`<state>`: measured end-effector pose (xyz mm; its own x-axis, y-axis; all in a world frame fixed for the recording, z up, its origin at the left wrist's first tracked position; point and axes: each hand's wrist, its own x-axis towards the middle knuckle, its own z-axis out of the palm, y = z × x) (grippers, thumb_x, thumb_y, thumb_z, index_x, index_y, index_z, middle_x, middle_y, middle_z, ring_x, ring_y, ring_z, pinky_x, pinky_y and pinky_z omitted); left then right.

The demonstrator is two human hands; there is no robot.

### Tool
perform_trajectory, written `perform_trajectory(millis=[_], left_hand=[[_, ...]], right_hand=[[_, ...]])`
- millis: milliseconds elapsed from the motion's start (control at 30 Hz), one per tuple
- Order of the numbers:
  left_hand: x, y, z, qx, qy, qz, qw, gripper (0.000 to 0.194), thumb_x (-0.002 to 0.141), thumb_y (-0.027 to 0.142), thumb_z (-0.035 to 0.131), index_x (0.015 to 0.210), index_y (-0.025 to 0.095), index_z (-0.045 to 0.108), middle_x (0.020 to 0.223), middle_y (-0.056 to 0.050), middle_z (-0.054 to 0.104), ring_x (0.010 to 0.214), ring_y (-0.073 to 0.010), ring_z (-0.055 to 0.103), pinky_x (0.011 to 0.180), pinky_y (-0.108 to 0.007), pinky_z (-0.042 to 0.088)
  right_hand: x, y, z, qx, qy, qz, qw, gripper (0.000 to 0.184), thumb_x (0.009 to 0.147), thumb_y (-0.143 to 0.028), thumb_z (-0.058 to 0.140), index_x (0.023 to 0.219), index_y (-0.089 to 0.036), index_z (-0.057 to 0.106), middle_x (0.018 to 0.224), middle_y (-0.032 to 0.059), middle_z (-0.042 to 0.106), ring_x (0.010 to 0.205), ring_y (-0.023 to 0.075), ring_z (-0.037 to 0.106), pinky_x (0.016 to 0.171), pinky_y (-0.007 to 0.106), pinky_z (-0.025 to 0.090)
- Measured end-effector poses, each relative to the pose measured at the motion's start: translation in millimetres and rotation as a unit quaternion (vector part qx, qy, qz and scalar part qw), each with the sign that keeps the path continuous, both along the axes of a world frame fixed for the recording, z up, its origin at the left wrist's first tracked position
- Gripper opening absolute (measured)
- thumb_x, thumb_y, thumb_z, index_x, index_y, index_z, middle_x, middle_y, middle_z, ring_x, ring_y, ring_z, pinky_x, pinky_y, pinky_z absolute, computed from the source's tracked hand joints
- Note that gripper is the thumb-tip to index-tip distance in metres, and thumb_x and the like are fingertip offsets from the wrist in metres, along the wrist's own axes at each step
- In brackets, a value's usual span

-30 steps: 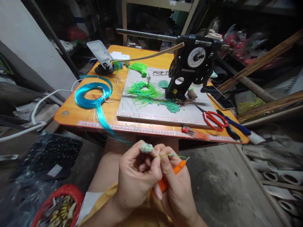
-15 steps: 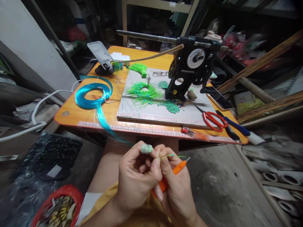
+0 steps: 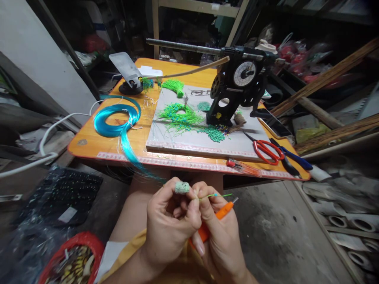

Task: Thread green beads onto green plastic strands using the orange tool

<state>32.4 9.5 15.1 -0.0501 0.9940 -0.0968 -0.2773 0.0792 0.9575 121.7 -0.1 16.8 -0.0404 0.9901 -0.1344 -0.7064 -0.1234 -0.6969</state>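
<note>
Close together above my lap, both hands pinch at a thin green strand that carries a small blue bead. My left hand is closed, thumb against forefinger, at the strand's near end. One of its fingers wears a pale green speckled wrap. My right hand grips the strand between thumb and forefinger, the free end pointing right. Tucked in that same palm is an orange-handled tool with a thin metal tip; its kind is unclear. Fingers hide the exact pinch point.
On the orange table lie a blue fibre coil, a grey board with green beaded strands and green beads, a black geared device, red-handled scissors and a box cutter. A red-rimmed container stands lower left.
My left hand has shifted very slightly left. The free end of the green strand has tipped up a little and reaches less far right. The table things are unchanged.
</note>
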Motion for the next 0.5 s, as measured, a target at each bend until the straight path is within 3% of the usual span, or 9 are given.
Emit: perform_trajectory(millis=[233,500], left_hand=[[4.8,-0.6,8.8,-0.012,0.01,0.048,0.999,0.014,0.068,0.013,0.073,0.068,0.018,0.06,0.062,0.006,0.046,0.048,-0.0043,0.039,0.041,-0.012,0.033],[-3.9,1.8,-0.5,0.071,0.049,0.004,0.996,0.016,0.073,0.003,0.067,0.071,0.019,0.063,0.066,0.006,0.049,0.049,-0.0038,0.039,0.041,-0.011,0.03]], right_hand=[[1.6,-0.6,-0.7,0.0,0.002,0.005,1.0,0.008,0.091,-0.027,0.069,0.086,-0.022,0.072,0.094,-0.003,0.06,0.034,-0.0023,0.055,0.031,0.003,0.04],[8.3,2.1,-5.4,0.043,-0.029,0.023,0.998,0.01,0.095,-0.024,0.063,0.088,-0.022,0.07,0.095,-0.0034,0.057,0.037,-0.0012,0.059,0.033,0.005,0.042]])
